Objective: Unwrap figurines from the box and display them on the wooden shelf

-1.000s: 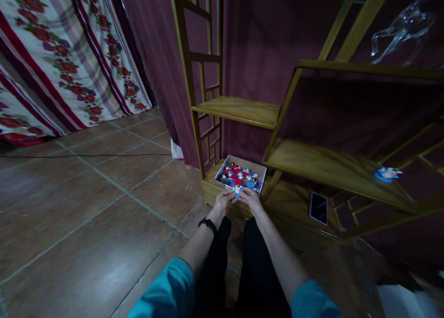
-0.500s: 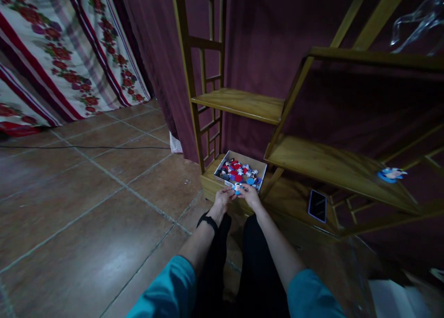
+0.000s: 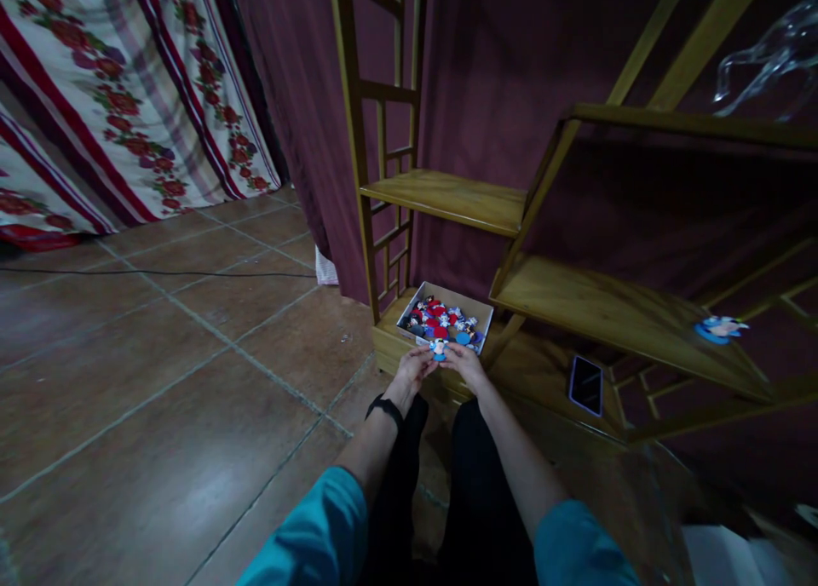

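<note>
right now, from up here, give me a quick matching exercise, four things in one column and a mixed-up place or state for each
1. nearest figurine
2. phone
3. open box
4. wristband

A. around the left wrist
B. lying flat, screen dark
C. held between left hand and right hand
D. containing jumbled figurines

Pairs: 1-C, 2-B, 3-D, 4-A

In front of me, a wooden shelf unit (image 3: 447, 196): an open box (image 3: 474, 302) of figurines (image 3: 440, 315) and, farther right, a phone (image 3: 586, 386) lie on its bottom board (image 3: 537, 371); a blue-based figurine (image 3: 717, 329) rests one shelf (image 3: 594, 301) higher.
</note>
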A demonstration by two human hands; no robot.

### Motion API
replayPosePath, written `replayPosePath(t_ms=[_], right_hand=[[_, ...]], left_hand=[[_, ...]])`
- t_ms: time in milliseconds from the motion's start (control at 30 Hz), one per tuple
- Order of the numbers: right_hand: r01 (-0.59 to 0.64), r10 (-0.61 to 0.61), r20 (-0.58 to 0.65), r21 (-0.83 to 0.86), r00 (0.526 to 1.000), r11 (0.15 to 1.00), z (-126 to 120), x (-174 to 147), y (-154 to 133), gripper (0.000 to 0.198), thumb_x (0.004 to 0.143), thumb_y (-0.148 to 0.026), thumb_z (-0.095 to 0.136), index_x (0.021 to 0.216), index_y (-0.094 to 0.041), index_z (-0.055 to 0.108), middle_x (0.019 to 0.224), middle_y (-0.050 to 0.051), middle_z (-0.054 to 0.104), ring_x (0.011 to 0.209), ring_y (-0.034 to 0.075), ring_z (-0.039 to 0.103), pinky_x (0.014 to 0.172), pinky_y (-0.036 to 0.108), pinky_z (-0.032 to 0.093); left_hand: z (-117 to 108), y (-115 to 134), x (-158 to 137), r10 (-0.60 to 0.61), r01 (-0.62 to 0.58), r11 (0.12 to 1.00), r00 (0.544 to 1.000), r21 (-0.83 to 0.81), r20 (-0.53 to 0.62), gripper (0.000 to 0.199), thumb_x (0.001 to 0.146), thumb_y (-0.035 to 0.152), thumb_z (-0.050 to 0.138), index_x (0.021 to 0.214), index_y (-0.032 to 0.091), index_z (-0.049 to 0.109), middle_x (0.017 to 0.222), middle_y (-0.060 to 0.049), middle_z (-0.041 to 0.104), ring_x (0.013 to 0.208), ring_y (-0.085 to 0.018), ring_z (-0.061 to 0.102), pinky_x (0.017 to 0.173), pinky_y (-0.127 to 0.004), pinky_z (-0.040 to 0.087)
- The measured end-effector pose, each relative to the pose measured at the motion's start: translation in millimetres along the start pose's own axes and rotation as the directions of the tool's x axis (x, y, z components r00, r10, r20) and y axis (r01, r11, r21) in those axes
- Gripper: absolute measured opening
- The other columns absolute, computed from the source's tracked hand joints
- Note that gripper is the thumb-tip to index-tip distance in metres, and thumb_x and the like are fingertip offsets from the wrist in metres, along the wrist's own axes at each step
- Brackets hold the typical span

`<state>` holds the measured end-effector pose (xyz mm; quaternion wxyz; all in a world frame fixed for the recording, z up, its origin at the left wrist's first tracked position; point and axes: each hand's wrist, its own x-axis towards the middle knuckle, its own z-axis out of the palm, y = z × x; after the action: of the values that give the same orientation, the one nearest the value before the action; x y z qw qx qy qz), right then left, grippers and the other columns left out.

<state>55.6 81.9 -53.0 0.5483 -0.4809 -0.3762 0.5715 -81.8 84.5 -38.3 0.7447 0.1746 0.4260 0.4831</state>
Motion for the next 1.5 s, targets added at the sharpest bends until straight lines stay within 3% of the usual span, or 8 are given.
replayPosePath(t_ms=[400, 667, 1067, 1300, 1500], right_hand=[[-0.033, 0.033, 0.012, 0.082, 0.999, 0.996, 1.6, -10.4, -9.4, 0.026, 0.058, -0.027, 0.075, 0.078, -0.017, 0.063, 0.078, 0.002, 0.067, 0.065, 0.013, 0.064, 0.062, 0.028, 0.055], [-0.033, 0.035, -0.017, 0.086, 0.999, 0.996, -0.9, -5.3, -4.6, 0.023, 0.056, -0.023, 0.075, 0.075, -0.016, 0.064, 0.073, 0.002, 0.067, 0.063, 0.013, 0.063, 0.063, 0.029, 0.055], [-0.110, 0.112, -0.005, 0.159, 0.994, 0.981, -6.5, -8.4, -4.8, 0.019, 0.062, -0.021, 0.070, 0.080, -0.017, 0.065, 0.076, 0.004, 0.068, 0.071, 0.015, 0.065, 0.073, 0.033, 0.052], [-0.124, 0.126, 0.000, 0.172, 0.992, 0.977, -2.7, -9.1, -5.9, 0.022, 0.060, -0.020, 0.071, 0.081, -0.018, 0.063, 0.081, 0.004, 0.068, 0.075, 0.016, 0.064, 0.076, 0.033, 0.050], [-0.105, 0.100, 0.038, 0.156, 0.994, 0.982, 0.7, -11.5, -12.6, 0.027, 0.057, -0.020, 0.071, 0.083, -0.019, 0.063, 0.085, 0.003, 0.068, 0.084, 0.017, 0.063, 0.083, 0.035, 0.047]], left_hand=[[-7.6, -0.6, 3.7, -0.006, 0.007, 1.000, 0.998, -0.026, 0.059, 0.011, 0.066, 0.004, 0.067, 0.075, 0.009, 0.063, 0.065, -0.005, 0.065, 0.056, -0.011, 0.061, 0.061, -0.023, 0.052], [-7.4, -5.5, 9.6, -0.041, 0.042, 0.997, 0.999, -0.058, 0.028, 0.014, 0.066, 0.000, 0.065, 0.076, 0.009, 0.064, 0.064, -0.005, 0.064, 0.060, -0.013, 0.062, 0.062, -0.024, 0.052], [-5.6, -5.0, 6.9, -0.044, 0.047, 0.998, 0.996, -0.041, 0.076, 0.010, 0.069, 0.007, 0.065, 0.078, 0.010, 0.062, 0.066, -0.006, 0.065, 0.058, -0.011, 0.062, 0.062, -0.023, 0.052], [-4.1, -6.0, 6.4, -0.003, 0.004, 1.000, 0.998, -0.024, 0.065, 0.014, 0.067, 0.007, 0.067, 0.079, 0.013, 0.063, 0.065, -0.003, 0.064, 0.056, -0.009, 0.060, 0.063, -0.023, 0.051], [-5.6, -6.7, 8.0, 0.054, -0.054, 0.998, 0.998, -0.034, 0.011, 0.036, 0.063, 0.002, 0.068, 0.094, 0.018, 0.061, 0.070, 0.000, 0.064, 0.061, -0.009, 0.062, 0.066, -0.024, 0.051]])
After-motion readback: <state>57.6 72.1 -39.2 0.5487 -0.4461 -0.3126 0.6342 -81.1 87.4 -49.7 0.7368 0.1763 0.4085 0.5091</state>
